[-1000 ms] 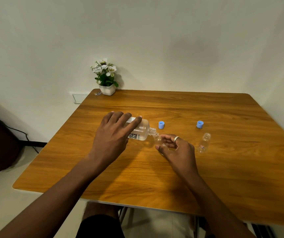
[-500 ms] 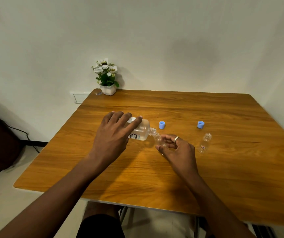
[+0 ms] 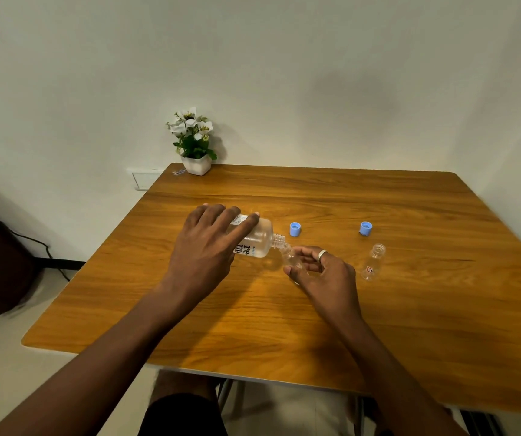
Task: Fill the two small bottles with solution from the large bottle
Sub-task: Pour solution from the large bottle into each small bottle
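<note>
**Large bottle tipped into a small bottle over a wooden table**

A person sits at a wooden table (image 3: 410,325), seen from above through a head-worn camera, with both bare forearms reaching forward.

The left hand (image 3: 204,250) is wrapped over the top of the large bottle (image 3: 260,239), grasping it. The bottle is clear, with dark lettering on its label, and it is tipped nearly onto its side above the table with its uncapped neck pointing to the right and slightly down. Its mouth meets the mouth of a small bottle (image 3: 290,257).

The right hand (image 3: 325,272) grips this small clear bottle between thumb and curled fingers, holding it tilted so its opening faces the large bottle's neck. Most of the small bottle is hidden by the fingers, and how much liquid is in it cannot be told. A silver ring (image 3: 322,253) sits on one finger of this hand.

The second small bottle (image 3: 373,262) stands upright on the table to the right of the right hand, apart from it, open at the top, with a small red mark on its label.

Two blue caps lie on the table beyond the hands: one cap (image 3: 295,229) just past the large bottle's neck, the other cap (image 3: 366,228) behind the standing small bottle.

At the far left corner of the table, against the pale wall, sits a small white pot of white flowers (image 3: 194,141).
</note>
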